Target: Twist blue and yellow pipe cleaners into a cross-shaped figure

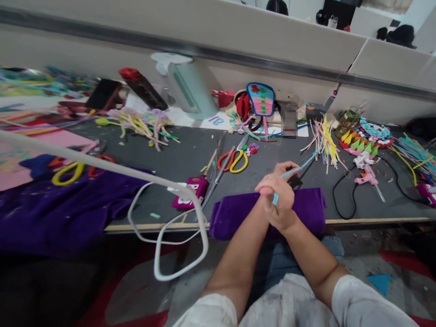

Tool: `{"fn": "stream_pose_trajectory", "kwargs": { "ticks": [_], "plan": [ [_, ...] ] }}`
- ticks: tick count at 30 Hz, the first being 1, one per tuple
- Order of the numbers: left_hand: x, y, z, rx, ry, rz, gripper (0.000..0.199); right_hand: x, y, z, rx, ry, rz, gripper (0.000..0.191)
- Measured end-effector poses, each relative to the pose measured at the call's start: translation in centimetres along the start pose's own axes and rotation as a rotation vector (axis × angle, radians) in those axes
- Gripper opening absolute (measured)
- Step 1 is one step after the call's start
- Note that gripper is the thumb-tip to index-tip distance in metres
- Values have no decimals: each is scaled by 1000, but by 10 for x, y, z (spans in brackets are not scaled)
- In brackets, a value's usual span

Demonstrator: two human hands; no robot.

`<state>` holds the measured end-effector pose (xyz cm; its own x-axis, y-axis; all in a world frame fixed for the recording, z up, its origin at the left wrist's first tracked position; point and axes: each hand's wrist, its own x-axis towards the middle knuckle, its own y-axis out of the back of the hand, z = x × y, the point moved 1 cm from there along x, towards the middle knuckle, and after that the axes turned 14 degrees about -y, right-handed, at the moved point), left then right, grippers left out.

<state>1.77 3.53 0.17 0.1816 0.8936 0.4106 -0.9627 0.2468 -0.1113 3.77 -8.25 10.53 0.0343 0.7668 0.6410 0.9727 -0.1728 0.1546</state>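
My right hand (279,196) is closed round a light blue pipe cleaner (308,160), and a short end of it shows by the thumb. Partly hidden behind it, my left hand (288,168) has its fingers closed on the same pipe cleaner farther along. The long end slants up to the right, in front of a bundle of pink, yellow and white pipe cleaners (326,141). My forearms cross above a folded purple cloth (306,211) at the table's front edge.
Orange-and-yellow-handled scissors (238,160) and a magenta box (191,193) lie to the left. A pink glue gun (366,176) with a black cord lies right. A pale kettle (190,86) stands behind. A white looped tube (177,185) crosses the left foreground.
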Motion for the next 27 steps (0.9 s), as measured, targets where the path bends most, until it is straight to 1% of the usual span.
{"fn": "stream_pose_trajectory", "kwargs": {
  "ticks": [3, 5, 8, 10, 12, 14, 15, 17, 19, 20, 21, 23, 25, 27],
  "plan": [
    [-2, -2, 3, -10, -22, -32, 21, -3, -3, -6, 14, -15, -58, 42],
    [-3, -2, 6, -14, -46, -20, 21, -8, -7, -4, 11, -50, -100, 42],
    [-3, -1, 9, -74, -67, 55, 22, -19, -11, -4, 18, -66, -167, 43],
    [-3, 0, 9, -146, -49, 128, 23, -25, -9, -9, 64, -66, -167, 41],
    [-3, 2, 8, -214, -10, 188, 24, -27, -4, -15, 143, -77, -146, 39],
    [-2, 4, 6, -271, 28, 239, 25, -25, 5, -20, 223, -119, -101, 41],
    [-1, 4, 5, -300, 43, 266, 25, -23, 11, -21, 266, -152, -56, 41],
    [0, 6, 4, -368, 82, 317, 26, -14, 24, -16, 373, -222, 107, 40],
    [2, 8, 2, -456, 137, 348, 25, -2, 40, -4, 512, -271, 324, 36],
    [3, 10, 1, -504, 167, 356, 24, 5, 50, 5, 583, -281, 402, 35],
    [3, 12, 0, -552, 195, 365, 21, 12, 60, 16, 630, -298, 450, 36],
    [4, 15, -1, -637, 242, 392, 17, 24, 81, 44, 681, -378, 536, 39],
    [4, 18, -3, -701, 297, 412, 14, 34, 102, 76, 731, -483, 595, 40],
    [4, 20, -3, -749, 355, 412, 12, 42, 118, 109, 811, -560, 647, 39]
  ]
}}
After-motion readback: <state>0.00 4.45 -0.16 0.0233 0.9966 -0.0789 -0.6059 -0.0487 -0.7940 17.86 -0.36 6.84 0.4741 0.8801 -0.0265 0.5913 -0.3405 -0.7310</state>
